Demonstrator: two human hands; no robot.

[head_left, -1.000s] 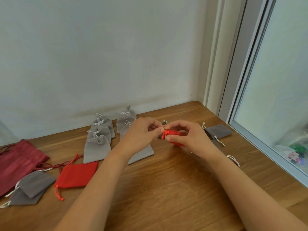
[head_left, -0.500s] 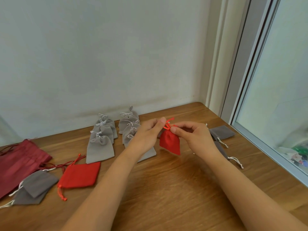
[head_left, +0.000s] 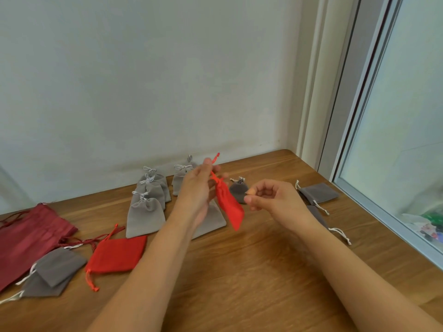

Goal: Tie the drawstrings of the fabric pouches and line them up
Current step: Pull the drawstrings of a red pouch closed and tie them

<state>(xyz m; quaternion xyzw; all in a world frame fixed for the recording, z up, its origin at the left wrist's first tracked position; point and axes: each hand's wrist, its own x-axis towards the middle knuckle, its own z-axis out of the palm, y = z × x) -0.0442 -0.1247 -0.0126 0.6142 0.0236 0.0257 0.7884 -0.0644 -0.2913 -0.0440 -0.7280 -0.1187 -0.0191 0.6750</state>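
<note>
While left hand (head_left: 199,188) pinches its drawstring (head_left: 217,156), red pouch (head_left: 229,207) dangles cinched, right hand (head_left: 271,200) loosely curled beside it

Plain indoor room, wooden table (head_left: 263,271), white wall (head_left: 143,80), window (head_left: 407,116)

Soft daylight from right window (head_left: 407,116), faint shadows, slight motion blur
</note>
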